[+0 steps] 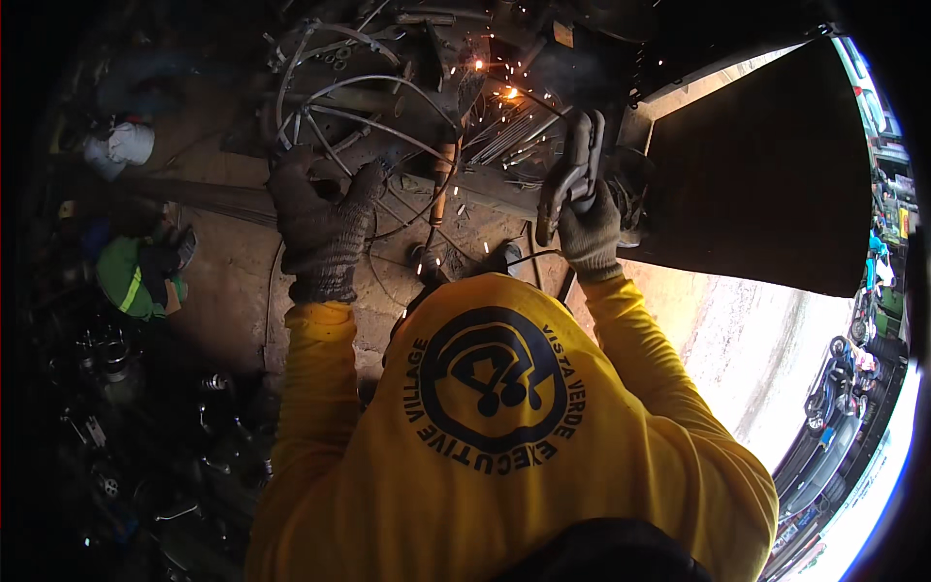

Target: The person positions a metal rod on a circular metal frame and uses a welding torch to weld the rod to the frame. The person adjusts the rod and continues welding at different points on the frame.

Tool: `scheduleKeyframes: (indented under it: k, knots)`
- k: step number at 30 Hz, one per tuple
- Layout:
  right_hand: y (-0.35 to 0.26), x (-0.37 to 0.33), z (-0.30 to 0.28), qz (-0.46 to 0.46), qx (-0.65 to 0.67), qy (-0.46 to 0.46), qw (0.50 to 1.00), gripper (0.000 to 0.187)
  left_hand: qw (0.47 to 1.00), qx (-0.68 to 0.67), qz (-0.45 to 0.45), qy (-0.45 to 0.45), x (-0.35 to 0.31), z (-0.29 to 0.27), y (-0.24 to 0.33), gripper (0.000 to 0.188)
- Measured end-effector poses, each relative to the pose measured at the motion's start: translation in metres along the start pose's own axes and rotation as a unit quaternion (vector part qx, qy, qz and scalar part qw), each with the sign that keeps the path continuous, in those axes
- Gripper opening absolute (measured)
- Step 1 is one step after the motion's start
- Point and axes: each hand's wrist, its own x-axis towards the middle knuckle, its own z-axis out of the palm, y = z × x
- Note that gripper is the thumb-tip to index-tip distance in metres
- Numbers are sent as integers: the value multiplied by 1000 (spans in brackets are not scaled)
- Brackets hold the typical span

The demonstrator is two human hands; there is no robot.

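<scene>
L gloved hand [320,228] flat on bent grey wire frame [373,116], grip released; R hand [590,228] clenched on dark welding holder [572,175]. Sparks [504,92] near (burn risk to glove/sleeve).

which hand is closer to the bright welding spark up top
Right. The right hand, gripping the welding holder, sits just below-right of the spark. The left hand rests on the bent wire frame, farther off to the lower left.

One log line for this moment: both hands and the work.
left hand: gloved, on wire frame | right hand: gloved, gripping electrode holder | sparks at weld
</scene>
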Motion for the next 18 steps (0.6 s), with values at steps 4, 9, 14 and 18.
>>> scheduleKeyframes:
  k: [4,9,14,18]
  knots:
    - [10,-25,-13,11,-6,-35,999,41,997,71,-2,-16,1,-2,0,81]
    - [7,-39,-12,19,12,-52,998,42,997,67,-30,-25,0,-4,6,76]
    - [11,-47,-10,20,-38,-91,995,46,997,61,-41,-23,-1,-5,1,76]
    - [15,-49,-9,37,-51,-107,992,46,997,59,-50,-21,-1,-5,3,78]
